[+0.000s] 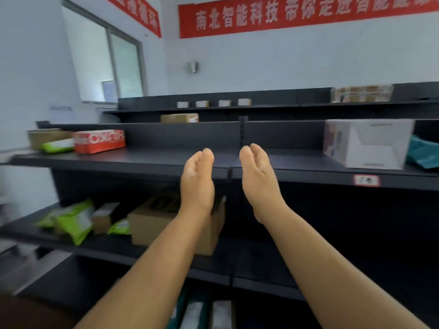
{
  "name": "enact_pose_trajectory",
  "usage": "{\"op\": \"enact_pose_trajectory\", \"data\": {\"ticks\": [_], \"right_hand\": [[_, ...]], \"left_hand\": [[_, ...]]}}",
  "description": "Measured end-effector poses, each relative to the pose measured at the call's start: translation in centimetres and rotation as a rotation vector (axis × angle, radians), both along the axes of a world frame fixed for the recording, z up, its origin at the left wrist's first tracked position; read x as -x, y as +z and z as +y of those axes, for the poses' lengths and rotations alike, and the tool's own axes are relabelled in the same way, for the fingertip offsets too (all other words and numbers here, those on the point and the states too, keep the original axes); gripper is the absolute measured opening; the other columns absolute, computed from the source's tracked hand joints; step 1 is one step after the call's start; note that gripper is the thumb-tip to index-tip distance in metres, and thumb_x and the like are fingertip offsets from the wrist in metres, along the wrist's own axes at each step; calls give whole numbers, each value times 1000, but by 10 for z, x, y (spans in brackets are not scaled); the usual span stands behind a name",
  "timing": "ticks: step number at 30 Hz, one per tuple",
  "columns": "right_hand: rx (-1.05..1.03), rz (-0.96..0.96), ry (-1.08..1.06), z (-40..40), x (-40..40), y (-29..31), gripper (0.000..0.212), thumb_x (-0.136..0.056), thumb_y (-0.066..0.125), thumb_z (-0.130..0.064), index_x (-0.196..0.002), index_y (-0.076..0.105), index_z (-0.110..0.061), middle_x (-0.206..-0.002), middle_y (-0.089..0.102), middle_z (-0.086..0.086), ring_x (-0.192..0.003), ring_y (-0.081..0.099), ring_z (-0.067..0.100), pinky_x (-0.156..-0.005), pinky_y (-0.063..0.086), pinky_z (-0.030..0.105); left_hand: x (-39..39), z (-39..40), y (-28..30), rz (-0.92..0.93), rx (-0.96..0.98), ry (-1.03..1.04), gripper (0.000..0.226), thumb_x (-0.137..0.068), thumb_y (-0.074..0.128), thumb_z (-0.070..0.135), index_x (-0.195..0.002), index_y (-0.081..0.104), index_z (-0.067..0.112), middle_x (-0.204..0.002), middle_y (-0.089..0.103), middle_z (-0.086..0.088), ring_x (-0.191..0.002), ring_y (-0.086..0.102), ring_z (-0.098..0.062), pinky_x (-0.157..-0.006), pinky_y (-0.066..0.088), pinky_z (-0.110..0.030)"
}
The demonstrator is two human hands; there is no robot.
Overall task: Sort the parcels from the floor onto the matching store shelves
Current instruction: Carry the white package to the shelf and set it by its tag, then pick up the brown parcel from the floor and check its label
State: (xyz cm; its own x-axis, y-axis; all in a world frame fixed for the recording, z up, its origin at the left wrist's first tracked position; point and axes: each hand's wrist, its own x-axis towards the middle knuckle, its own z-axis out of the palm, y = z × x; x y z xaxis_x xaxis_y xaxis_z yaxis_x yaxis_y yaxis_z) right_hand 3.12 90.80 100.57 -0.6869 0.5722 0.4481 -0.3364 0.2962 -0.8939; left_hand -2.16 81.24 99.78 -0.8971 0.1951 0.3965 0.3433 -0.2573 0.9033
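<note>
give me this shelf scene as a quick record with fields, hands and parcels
left hand: open, empty, palm facing inward
right hand: open, empty, palm facing inward
middle shelf: red box at left, white box at right
lower shelf: green bags, large cardboard box behind the left forearm
upper shelf: row of small white parcels
wall: red banner

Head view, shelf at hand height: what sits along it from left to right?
Olive-brown round container → green-and-white plastic pouch in front of it → red-and-white printed carton → open left hand and open right hand, both empty, before the bare middle → white glossy box → teal plastic bag.
</note>
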Motion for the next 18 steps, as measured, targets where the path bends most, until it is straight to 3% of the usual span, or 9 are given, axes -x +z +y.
{"op": "enact_pose_trajectory", "data": {"ticks": [3,4,8,15,18], "right_hand": [[27,-47,111,-66,24,-23,33,-97,38,-48,-122,43,-27,-88,45,-26,-78,51,-11,-75,38,16],[37,-55,148,-88,32,-31,35,-96,38,-49,-118,44,-23,-94,48,-22,-82,49,-4,-78,37,22],[83,-138,286,-171,55,-58,55,-95,38,-49,-144,41,-25,-134,52,-11,-112,49,5,-72,33,14],[81,-241,512,-304,79,-107,53,-98,35,-50,-142,44,-23,-123,56,-10,-109,51,7,-80,35,24],[68,-307,607,-348,89,-126,55,-97,33,-52,-144,42,-24,-139,51,-5,-123,48,13,-82,34,27]], "left_hand": [[15,-72,-25,-53,4,111,45,-95,45,53,-129,55,25,-118,60,15,-117,55,-6,-92,41,-28],[19,-96,-33,-70,3,146,39,-95,45,53,-124,54,28,-114,59,18,-115,56,-7,-94,42,-30],[29,-183,-63,-147,-31,276,32,-92,47,53,-117,51,34,-111,57,20,-112,56,-4,-92,41,-29],[29,-313,-112,-267,-51,553,25,-98,45,48,-116,51,31,-104,57,17,-112,58,-13,-98,42,-33],[24,-355,-131,-302,-45,664,29,-95,45,51,-115,52,32,-108,60,13,-112,59,-13,-98,43,-35]]}}
